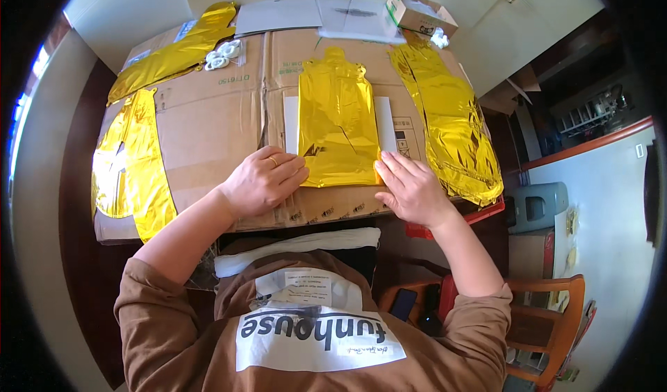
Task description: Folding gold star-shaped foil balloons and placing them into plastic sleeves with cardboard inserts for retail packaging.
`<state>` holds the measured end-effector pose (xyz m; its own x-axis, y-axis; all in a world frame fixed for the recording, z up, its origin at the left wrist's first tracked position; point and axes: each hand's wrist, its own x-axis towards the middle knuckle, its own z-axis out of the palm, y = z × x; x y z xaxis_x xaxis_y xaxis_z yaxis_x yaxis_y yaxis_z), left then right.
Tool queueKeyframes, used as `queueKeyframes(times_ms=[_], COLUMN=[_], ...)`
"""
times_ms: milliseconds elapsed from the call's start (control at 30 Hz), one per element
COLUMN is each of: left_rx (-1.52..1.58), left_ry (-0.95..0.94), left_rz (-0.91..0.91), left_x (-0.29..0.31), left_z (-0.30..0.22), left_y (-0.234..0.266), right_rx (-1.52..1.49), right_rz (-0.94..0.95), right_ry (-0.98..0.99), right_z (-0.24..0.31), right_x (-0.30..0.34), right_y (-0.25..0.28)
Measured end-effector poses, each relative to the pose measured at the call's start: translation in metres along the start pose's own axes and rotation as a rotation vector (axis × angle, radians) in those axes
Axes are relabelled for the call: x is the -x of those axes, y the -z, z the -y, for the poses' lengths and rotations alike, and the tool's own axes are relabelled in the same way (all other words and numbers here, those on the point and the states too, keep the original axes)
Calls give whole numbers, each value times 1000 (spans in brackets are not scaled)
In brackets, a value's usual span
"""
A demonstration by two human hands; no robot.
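Note:
A flat gold foil balloon [338, 121] lies on a white sheet [385, 121] in the middle of a flattened cardboard box [208, 124] that covers the table. My left hand [262, 181] rests palm down at the balloon's lower left corner, fingers touching its edge. At the lower right corner my right hand [411, 185] presses flat, fingertips on the foil's edge. Neither hand grips anything.
More gold foil balloons lie around: one long piece at the right [451, 124], one at the left edge [132, 166], one at the far left corner [174, 48]. White paper sheets [278, 15], a small open carton [420, 13] and a bag of white parts [224, 53] sit at the back. An orange chair [549, 322] stands at my right.

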<state>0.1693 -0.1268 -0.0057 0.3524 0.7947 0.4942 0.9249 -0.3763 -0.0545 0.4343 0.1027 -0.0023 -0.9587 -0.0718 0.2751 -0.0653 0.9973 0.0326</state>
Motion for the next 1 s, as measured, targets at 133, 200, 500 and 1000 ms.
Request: queueKeyframes(times_ms=[133, 200, 500, 1000], left_rx=[-28, -40, 170, 403], left_ry=[34, 53, 145, -84], left_rz=[40, 84, 72, 109], left_x=[0, -3, -9, -117], left_z=[-3, -8, -5, 93], left_y=[2, 7, 16, -86], right_rx=[148, 20, -97, -198], right_rz=[-20, -67, -15, 96], right_ry=[-330, -319, -360, -392], right_z=[48, 87, 112, 107], right_x=[-10, -20, -30, -31], right_y=[1, 3, -24, -24])
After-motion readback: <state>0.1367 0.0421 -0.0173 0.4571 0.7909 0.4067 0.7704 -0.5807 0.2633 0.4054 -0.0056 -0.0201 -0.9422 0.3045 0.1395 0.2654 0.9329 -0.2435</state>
